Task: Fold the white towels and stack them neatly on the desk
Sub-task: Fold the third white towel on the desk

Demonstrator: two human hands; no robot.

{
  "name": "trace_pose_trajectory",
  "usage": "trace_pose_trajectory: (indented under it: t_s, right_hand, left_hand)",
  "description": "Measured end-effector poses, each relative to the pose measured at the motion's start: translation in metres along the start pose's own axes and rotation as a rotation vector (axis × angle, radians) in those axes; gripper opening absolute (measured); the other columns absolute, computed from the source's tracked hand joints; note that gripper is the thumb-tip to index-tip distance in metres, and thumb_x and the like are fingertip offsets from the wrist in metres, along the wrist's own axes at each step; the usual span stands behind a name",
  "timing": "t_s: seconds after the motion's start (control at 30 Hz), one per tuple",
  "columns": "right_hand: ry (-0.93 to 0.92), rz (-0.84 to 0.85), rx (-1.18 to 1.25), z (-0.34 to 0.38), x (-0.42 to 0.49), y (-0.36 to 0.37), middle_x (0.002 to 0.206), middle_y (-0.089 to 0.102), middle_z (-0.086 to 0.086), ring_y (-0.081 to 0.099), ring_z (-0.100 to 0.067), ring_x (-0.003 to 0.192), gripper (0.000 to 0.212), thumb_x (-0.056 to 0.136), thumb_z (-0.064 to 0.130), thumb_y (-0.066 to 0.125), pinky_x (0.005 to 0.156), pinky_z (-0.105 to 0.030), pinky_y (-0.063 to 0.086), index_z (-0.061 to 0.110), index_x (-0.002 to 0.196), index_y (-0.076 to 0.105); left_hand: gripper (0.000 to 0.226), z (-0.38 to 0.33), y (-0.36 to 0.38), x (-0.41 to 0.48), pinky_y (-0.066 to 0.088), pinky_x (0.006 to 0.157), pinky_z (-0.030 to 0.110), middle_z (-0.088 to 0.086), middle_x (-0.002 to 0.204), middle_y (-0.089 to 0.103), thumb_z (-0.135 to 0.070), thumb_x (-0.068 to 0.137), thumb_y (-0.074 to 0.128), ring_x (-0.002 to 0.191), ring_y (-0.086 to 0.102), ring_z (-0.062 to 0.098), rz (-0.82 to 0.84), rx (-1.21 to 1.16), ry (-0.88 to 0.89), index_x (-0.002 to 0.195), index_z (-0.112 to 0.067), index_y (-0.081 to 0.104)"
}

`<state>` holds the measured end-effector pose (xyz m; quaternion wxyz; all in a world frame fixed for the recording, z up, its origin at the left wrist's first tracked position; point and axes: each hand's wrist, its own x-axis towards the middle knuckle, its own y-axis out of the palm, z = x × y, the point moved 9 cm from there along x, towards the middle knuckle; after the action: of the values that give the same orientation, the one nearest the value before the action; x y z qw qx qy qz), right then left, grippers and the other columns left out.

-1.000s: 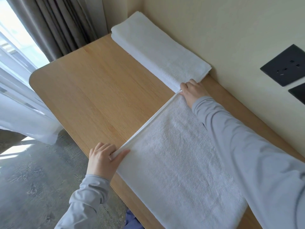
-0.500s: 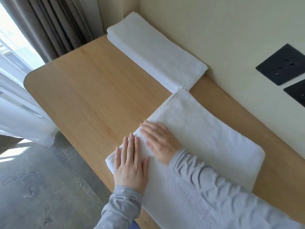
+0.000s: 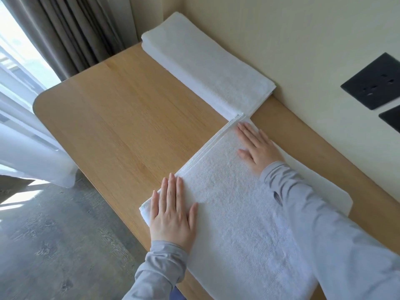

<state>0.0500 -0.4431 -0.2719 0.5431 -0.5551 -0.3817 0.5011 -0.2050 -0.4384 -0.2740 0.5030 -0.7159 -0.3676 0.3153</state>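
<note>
Two flat palms on the towel (image 3: 236, 217) right now, and that gives away the step: a fold is being smoothed flat. Left grip (image 3: 173, 215) lies open, fingers straight and close together, pressing the near corner where the doubled edge sits close to the rim of the surface (image 3: 129, 118). Right grip (image 3: 258, 148) is open too, fingers slightly spread, pressing the far corner. Nothing pinched, nothing lifted.

The towel stretches between both grips and runs back under the sleeves toward the person, its hemmed edge drawn in a straight line from one grip to the other. Just beyond the right grip's fingertips, the folded pile (image 3: 205, 66) lies against the wall. Its near end is touching or all but touching the towel's far corner; I can't call which.

My read: at least one towel is done and this one is partway, too long yet to match the pile. The next move calls for both grips to pinch one end, bring it over to halve the length and line up the edges. Then the bundle goes forward onto the pile, squared so it doesn't slump.
</note>
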Motion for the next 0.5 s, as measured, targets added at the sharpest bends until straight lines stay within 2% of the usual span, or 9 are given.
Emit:
trace_pose_trajectory:
  t_s: [0.1, 0.17, 0.27, 0.37, 0.43, 0.5]
  right_hand:
    - [0.062, 0.001, -0.020, 0.007, -0.001, 0.000, 0.157, 0.002, 0.002, -0.001, -0.013, 0.145, 0.057, 0.099, 0.035, 0.025, 0.119, -0.038, 0.003, 0.015, 0.148, 0.005]
    - [0.080, -0.063, 0.053, 0.029, -0.009, -0.009, 0.156, 0.008, -0.008, 0.006, -0.022, 0.145, 0.056, 0.099, 0.027, 0.033, 0.119, -0.040, 0.003, 0.007, 0.147, 0.013]
    - [-0.180, -0.158, 0.126, 0.112, -0.044, -0.011, 0.149, 0.031, -0.017, 0.027, -0.033, 0.139, 0.055, 0.094, 0.029, 0.036, 0.112, -0.052, 0.019, -0.001, 0.140, 0.035]
    - [-0.410, -0.103, 0.091, 0.169, -0.090, 0.017, 0.150, 0.033, -0.010, 0.025, -0.023, 0.141, 0.056, 0.093, 0.034, 0.040, 0.114, -0.050, 0.023, 0.005, 0.141, 0.036]
    - [-0.437, -0.049, 0.058, 0.154, -0.103, 0.028, 0.153, 0.028, -0.005, 0.019, -0.019, 0.143, 0.058, 0.093, 0.035, 0.041, 0.114, -0.047, 0.020, 0.010, 0.144, 0.031]
    - [-0.359, -0.007, 0.019, 0.109, -0.102, 0.025, 0.152, 0.029, -0.005, 0.021, -0.020, 0.143, 0.058, 0.093, 0.036, 0.038, 0.113, -0.047, 0.022, 0.011, 0.144, 0.031]
  left_hand:
    - [0.066, -0.001, 0.000, 0.000, 0.020, 0.112, 0.042, 0.015, 0.145, 0.041, -0.045, 0.091, 0.027, 0.134, 0.038, 0.032, -0.006, 0.018, 0.002, 0.139, -0.002, 0.041]
    - [0.066, -0.001, 0.001, 0.000, 0.020, 0.111, 0.042, 0.015, 0.144, 0.041, -0.044, 0.091, 0.026, 0.134, 0.038, 0.032, -0.006, 0.020, -0.006, 0.139, -0.002, 0.041]
    - [0.066, 0.000, 0.003, 0.000, 0.020, 0.111, 0.042, 0.015, 0.145, 0.041, -0.045, 0.091, 0.026, 0.134, 0.038, 0.031, -0.001, 0.028, -0.014, 0.139, -0.001, 0.041]
    - [0.066, -0.001, 0.004, -0.001, 0.021, 0.112, 0.043, 0.017, 0.146, 0.039, -0.044, 0.092, 0.024, 0.135, 0.037, 0.032, -0.004, 0.052, 0.017, 0.139, -0.001, 0.040]
    - [0.066, -0.001, 0.004, -0.002, 0.019, 0.113, 0.042, 0.016, 0.147, 0.038, -0.045, 0.092, 0.024, 0.136, 0.035, 0.031, -0.015, 0.039, 0.015, 0.140, -0.001, 0.038]
    - [0.066, 0.001, 0.003, -0.001, 0.016, 0.114, 0.041, 0.015, 0.147, 0.037, -0.045, 0.092, 0.025, 0.137, 0.034, 0.030, -0.027, 0.017, 0.001, 0.141, -0.002, 0.037]
